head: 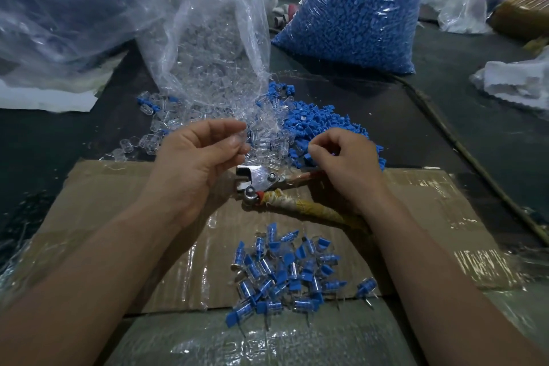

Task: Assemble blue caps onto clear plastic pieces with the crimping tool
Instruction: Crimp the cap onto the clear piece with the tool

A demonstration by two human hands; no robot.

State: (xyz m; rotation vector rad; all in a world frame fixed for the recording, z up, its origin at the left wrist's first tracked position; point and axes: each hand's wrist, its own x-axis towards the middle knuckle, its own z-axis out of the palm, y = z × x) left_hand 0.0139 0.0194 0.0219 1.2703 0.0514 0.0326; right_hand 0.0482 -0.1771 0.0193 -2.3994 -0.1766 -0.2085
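Left hand (202, 157) pinched a small clear plastic piece (239, 140), near and left of the right hand (344, 163) pinching a small blue cap (333, 154).

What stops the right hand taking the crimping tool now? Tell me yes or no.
Probably yes. The crimping tool lies on the cardboard just beneath the right hand, handles toward it, nothing between them. Its fingers seem curled round a small blue cap, though, which it must keep or drop.
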